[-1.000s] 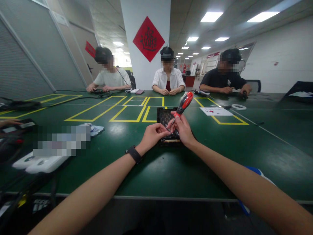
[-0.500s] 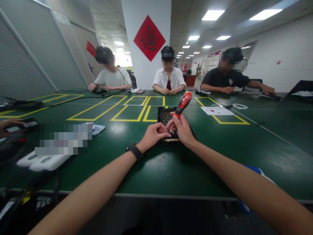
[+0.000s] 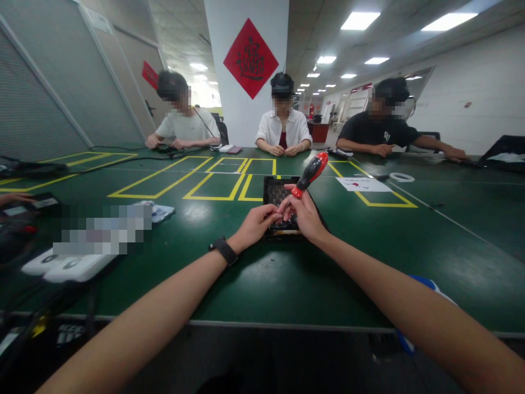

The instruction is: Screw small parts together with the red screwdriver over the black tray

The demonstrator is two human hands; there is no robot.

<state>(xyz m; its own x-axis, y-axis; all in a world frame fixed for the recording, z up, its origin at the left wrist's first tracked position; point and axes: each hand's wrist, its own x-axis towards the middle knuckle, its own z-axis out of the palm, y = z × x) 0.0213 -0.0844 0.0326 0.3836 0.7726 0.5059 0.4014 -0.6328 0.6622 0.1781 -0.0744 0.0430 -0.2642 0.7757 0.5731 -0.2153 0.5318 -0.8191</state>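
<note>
My right hand [image 3: 308, 218] grips a screwdriver [image 3: 312, 174] with a red and black handle, which leans up and to the right. Its shaft is mostly hidden by my fingers. My left hand [image 3: 258, 223], a dark band on its wrist, is closed in a pinch, its fingertips meeting those of my right hand near the shaft. Whatever the pinch holds is too small to make out. Both hands are over an open black case [image 3: 269, 187] on the green table, with small dark parts inside; my hands cover much of it.
On the left lies a white power strip [image 3: 76, 266], partly blurred, with cables and a clear packet [image 3: 162, 213] near it. A paper sheet [image 3: 363, 184] and a white ring [image 3: 402, 177] lie to the right. Yellow tape outlines mark the table [image 3: 279, 284]. Three people sit opposite.
The screwdriver's handle has swung slightly to the right, and the fingertips of my two hands have come together. Across the table, the person on the right has stretched an arm out sideways.
</note>
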